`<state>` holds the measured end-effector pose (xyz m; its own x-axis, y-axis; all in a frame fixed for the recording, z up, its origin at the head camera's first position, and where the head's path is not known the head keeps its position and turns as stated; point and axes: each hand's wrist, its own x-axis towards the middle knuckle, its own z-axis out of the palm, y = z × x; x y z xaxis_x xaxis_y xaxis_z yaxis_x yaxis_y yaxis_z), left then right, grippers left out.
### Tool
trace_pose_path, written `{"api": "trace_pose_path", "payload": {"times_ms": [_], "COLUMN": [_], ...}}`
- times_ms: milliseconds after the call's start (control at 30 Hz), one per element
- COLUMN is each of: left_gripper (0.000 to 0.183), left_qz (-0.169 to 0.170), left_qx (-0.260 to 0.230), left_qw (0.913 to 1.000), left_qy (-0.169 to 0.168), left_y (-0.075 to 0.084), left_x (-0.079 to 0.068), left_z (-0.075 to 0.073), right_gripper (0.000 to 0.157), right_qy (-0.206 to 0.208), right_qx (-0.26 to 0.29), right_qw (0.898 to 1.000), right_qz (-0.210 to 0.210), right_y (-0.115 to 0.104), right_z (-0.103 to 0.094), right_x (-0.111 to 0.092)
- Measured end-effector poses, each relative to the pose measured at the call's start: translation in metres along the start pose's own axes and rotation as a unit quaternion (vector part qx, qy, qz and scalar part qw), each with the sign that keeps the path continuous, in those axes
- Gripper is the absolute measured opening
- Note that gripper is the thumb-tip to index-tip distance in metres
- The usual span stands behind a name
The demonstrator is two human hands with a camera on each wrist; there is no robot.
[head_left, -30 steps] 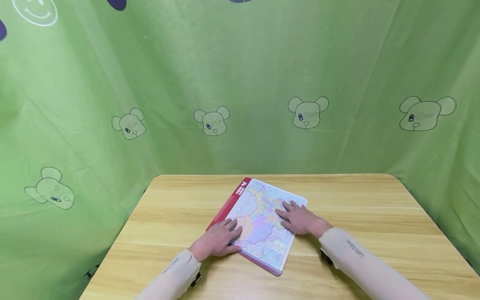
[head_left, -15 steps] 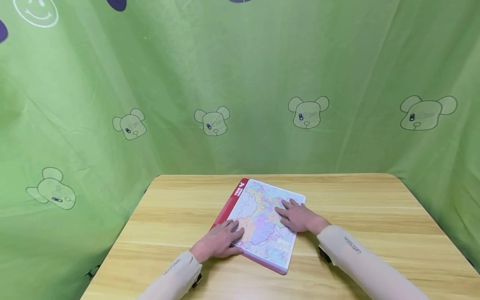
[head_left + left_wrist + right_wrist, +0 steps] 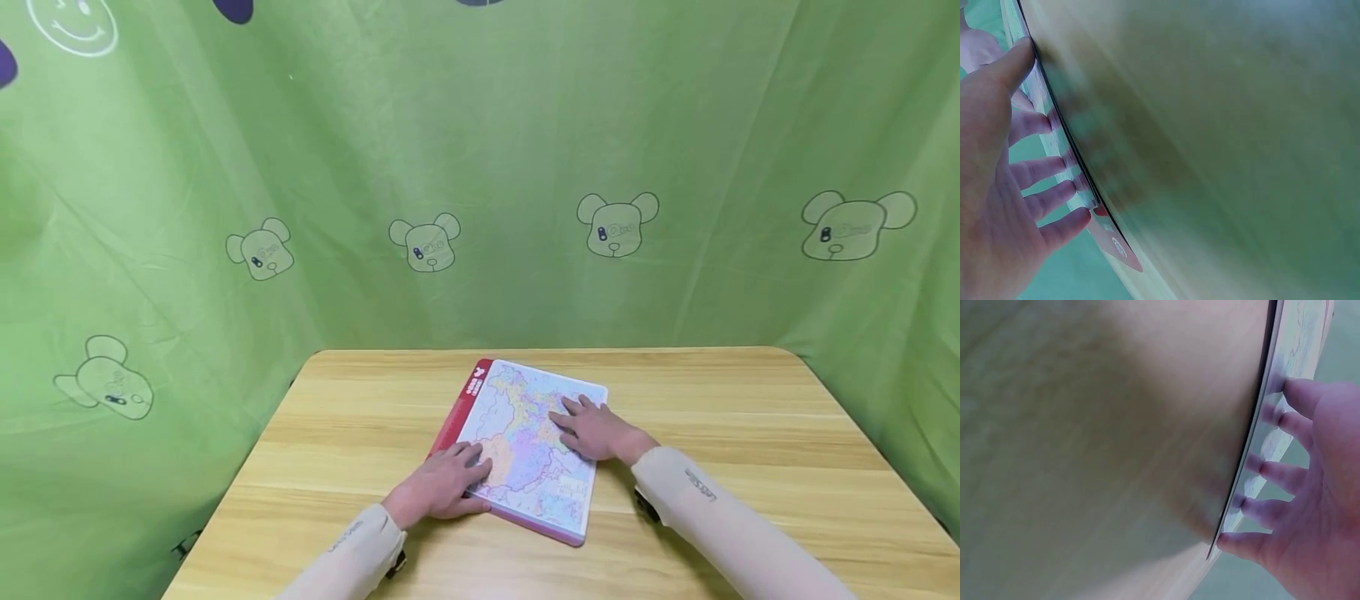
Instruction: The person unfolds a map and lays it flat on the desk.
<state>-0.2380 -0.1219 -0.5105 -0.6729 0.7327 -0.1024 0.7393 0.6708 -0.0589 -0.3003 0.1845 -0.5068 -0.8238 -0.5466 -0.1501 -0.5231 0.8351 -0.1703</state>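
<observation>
A flat map board (image 3: 525,458), printed with a coloured map and a red strip along its left side, lies on the table at a slight slant. Spread over its lower left edge is my left hand (image 3: 444,482), fingertips on the map and thumb at the near edge. My right hand (image 3: 596,429) rests its spread fingertips on the right part of the map. In the left wrist view, the thin board (image 3: 1113,240) shows edge-on under the fingertips. The right wrist view shows the fingertips of my right hand (image 3: 1335,500) touching the board's glossy surface (image 3: 1297,337).
The wooden table (image 3: 360,417) extends around the board, with rounded far corners. Behind it and at both sides hangs a green curtain (image 3: 510,150) with bear-head drawings.
The map board has turned a little counter-clockwise under my hands: its far end went left, its near corner right. Both hands stay spread on it, the right one shifting slightly left.
</observation>
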Motion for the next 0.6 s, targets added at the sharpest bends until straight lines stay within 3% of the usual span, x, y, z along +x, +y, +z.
{"api": "trace_pose_path", "payload": {"times_ms": [333,600], "left_gripper": [0.069,0.066], "left_qz": [-0.006,-0.040], "left_qx": [-0.006,-0.043], "left_qw": [1.0000,0.9983], "left_qy": [0.004,-0.008], "left_y": [0.002,-0.001], "left_x": [0.001,0.001], "left_z": [0.001,0.000], "right_gripper": [0.048,0.051], "right_qy": [0.010,0.037], "right_qx": [0.003,0.001], "right_qw": [1.000,0.999], "right_qz": [0.000,-0.011], "right_y": [0.001,-0.004], "right_z": [-0.001,0.004], "right_x": [0.001,-0.010]}}
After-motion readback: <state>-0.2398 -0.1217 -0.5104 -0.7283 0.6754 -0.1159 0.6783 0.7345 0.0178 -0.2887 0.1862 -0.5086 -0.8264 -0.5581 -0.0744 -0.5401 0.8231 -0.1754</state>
